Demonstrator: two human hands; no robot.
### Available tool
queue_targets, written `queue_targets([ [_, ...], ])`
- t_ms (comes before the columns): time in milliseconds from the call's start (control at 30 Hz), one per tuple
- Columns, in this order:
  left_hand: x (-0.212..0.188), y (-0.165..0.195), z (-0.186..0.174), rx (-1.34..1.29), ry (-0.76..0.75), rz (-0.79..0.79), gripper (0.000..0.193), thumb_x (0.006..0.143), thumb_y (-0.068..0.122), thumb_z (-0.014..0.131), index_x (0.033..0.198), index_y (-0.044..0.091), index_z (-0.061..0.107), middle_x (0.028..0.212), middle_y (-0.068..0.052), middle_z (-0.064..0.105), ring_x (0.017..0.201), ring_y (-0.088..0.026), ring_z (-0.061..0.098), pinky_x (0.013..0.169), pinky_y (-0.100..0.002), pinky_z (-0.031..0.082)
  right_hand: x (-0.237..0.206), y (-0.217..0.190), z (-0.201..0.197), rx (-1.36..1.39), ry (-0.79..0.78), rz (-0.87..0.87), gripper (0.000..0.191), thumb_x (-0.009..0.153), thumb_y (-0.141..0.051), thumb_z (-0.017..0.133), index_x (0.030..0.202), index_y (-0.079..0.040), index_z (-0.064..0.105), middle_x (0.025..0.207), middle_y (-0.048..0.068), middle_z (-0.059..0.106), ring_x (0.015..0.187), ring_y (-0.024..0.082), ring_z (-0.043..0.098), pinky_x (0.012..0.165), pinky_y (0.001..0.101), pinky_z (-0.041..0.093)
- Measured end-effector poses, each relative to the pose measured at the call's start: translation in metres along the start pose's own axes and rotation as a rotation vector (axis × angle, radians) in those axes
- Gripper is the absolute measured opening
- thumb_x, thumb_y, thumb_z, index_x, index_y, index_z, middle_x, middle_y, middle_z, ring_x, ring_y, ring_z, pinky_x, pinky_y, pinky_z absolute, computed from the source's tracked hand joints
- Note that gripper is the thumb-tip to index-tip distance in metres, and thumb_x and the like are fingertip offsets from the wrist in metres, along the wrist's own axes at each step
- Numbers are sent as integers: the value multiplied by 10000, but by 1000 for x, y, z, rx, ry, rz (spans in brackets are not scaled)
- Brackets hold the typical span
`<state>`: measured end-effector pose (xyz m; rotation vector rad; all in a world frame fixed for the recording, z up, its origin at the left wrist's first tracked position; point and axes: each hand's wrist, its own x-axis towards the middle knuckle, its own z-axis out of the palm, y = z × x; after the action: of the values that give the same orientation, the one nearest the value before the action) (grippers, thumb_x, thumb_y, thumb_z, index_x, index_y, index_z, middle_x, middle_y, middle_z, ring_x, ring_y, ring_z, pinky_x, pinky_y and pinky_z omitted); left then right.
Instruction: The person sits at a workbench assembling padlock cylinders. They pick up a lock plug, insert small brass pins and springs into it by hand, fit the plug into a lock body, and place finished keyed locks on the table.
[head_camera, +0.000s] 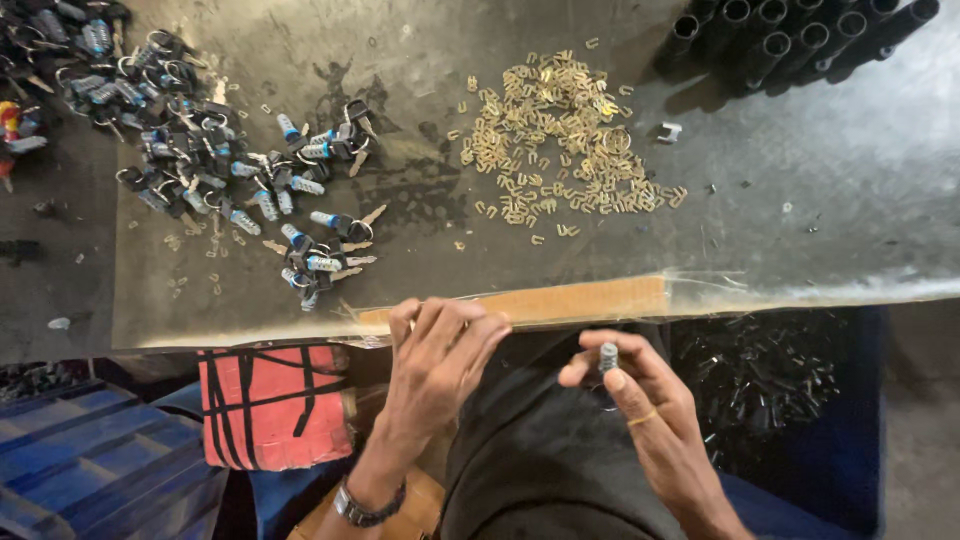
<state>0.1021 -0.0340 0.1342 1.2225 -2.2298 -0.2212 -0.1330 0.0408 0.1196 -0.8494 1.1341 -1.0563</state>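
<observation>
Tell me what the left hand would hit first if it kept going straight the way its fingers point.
The left hand points up over the table edge. Going straight on, it would likely meet the nearest cluster of keyed lock cylinders first, though height above the tabletop is unclear.

red box (272, 405) with black strapping, below table edge (560, 300)

From my remote seat I see a worn grey metal-topped workbench (820, 200) filling the far half; its near edge carries a strip of brown cardboard under clear tape (560, 300); light glares off the right side; near left sits a red box bound with black tape (270, 405); beside it blue plastic crates (90, 470); the grey floor (920, 420) shows at right.
</observation>
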Motion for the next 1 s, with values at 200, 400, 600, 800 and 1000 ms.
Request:
queue_targets([
  [200,-15,28,-3,-696,131,-297,167,900,14,784,1032,81,706,997,-10,695,918,-140,672,848,-284,504,1,-7,5,227,25,127,320,970,-196,632,1231,-16,587,1109,146,756,1024,217,675,953,364,513],
  [400,-10,52,9,-1352,3,-665,157,904,-53,732,1045,6,696,993,-59,665,840,-90,634,749,-230,504,-2,9,11,272,78,48,228,959,-100,716,1131,-23,588,1107,106,662,994,187,640,909,351,521],
  [600,-5,59,12,-1106,12,-541,167,901,-63,721,1042,21,694,983,-37,683,834,-87,655,753,-241,546,-3,16,9,346,140,28,312,818,33,787,1056,-21,594,1037,82,636,965,192,693,832,352,601],
  [800,-4,56,15,-1013,-23,-492,168,883,-54,758,1020,30,711,957,-29,700,831,-89,650,746,-240,518,-3,16,5,292,164,52,315,782,22,826,1004,-28,608,959,63,623,875,175,694,711,319,580],
  [1000,0,55,18,-1138,-46,-495,173,899,-58,728,1049,19,689,1026,-41,692,892,-101,663,809,-248,551,1,20,0,346,145,61,336,768,-44,869,988,-54,616,991,30,604,882,134,650,750,298,561],
])
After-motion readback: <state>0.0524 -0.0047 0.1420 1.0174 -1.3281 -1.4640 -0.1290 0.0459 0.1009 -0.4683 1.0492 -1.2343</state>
